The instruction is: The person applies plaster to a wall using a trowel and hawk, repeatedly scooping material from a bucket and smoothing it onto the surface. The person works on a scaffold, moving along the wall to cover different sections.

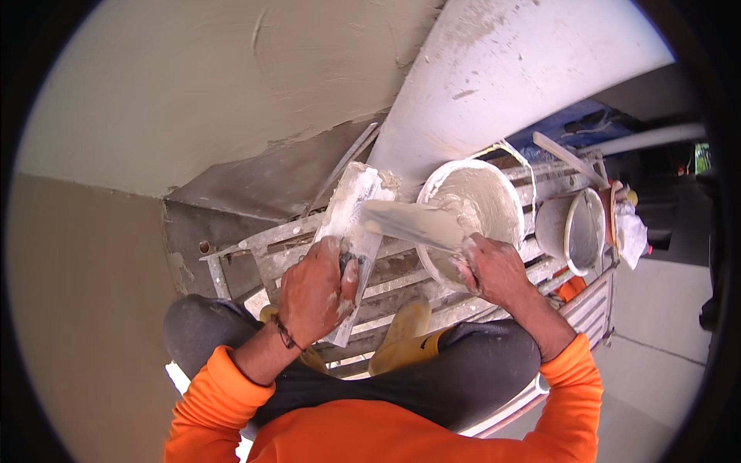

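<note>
My left hand [315,289] is closed on the dark handle of a long, plaster-smeared finishing trowel [347,224], held tilted in front of my knees. In my right hand [495,270] is a scraper [413,222] whose blade crosses over the near part of a white bucket [441,262]. The scraper's tip reaches the finishing trowel's face; whether they touch, I cannot tell. Wet, pale plaster [482,197] lies in the bucket and coats its inner wall. A clump of plaster [388,182] sits at the finishing trowel's far edge. Both hands have plaster on them.
A slatted platform [394,302] lies under the bucket and my yellow boots [405,332]. To the right stand a second bucket [571,230] and a white plastic bag [633,238]. A thick white column [502,85] rises beyond; a plastered wall [85,293] is at left.
</note>
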Demonstrator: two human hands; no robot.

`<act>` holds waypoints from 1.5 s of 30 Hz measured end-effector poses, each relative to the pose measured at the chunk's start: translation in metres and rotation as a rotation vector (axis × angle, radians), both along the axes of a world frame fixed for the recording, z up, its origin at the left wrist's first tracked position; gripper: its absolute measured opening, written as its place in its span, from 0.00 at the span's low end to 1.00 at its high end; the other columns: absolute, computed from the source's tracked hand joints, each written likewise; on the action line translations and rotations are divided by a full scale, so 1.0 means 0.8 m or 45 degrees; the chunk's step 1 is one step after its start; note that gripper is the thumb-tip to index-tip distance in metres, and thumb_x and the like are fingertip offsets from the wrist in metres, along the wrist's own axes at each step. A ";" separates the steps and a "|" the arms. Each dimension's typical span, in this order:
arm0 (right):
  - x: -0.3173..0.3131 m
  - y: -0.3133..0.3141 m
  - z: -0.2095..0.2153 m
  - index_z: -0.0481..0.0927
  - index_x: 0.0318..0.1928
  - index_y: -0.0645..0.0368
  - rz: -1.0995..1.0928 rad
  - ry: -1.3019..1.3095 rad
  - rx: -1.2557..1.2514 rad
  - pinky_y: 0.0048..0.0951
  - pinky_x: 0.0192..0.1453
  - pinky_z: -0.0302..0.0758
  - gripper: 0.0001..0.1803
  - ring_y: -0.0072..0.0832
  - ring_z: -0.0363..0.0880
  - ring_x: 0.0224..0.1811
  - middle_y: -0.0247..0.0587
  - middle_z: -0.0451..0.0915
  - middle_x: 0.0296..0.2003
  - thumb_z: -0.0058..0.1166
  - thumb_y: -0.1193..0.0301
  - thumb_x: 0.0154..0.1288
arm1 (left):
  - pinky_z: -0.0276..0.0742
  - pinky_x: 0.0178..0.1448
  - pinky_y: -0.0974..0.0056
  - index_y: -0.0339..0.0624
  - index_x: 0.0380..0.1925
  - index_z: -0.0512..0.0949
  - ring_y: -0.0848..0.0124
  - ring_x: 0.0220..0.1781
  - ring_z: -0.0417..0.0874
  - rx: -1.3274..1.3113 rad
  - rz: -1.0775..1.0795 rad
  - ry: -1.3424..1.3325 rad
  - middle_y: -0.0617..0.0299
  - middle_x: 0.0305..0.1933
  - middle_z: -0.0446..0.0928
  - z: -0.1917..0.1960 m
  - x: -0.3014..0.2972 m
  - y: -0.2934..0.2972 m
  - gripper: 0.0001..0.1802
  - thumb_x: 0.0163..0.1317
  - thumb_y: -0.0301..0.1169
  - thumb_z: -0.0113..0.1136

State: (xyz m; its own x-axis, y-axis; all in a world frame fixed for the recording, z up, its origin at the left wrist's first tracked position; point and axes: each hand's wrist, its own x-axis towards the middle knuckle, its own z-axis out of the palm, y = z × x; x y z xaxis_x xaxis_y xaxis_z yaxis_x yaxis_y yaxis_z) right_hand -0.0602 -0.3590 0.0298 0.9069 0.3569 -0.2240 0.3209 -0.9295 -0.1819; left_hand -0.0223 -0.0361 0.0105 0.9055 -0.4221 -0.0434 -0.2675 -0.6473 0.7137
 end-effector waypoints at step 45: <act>-0.046 -0.048 -0.018 0.76 0.45 0.63 -0.571 0.236 0.514 0.44 0.32 0.73 0.15 0.49 0.78 0.25 0.54 0.77 0.24 0.57 0.64 0.70 | 0.68 0.28 0.69 0.37 0.43 0.76 0.79 0.23 0.71 -0.641 -0.309 0.140 0.69 0.26 0.71 -0.034 -0.010 -0.034 0.11 0.61 0.19 0.55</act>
State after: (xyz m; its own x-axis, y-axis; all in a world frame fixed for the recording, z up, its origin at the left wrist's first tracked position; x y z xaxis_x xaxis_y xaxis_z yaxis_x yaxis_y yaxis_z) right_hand -0.0968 -0.3973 0.0153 0.9469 0.0405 -0.3188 -0.1543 -0.8128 -0.5618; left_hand -0.0305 -0.0631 -0.0164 0.7816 -0.6104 0.1287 -0.2732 -0.1493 0.9503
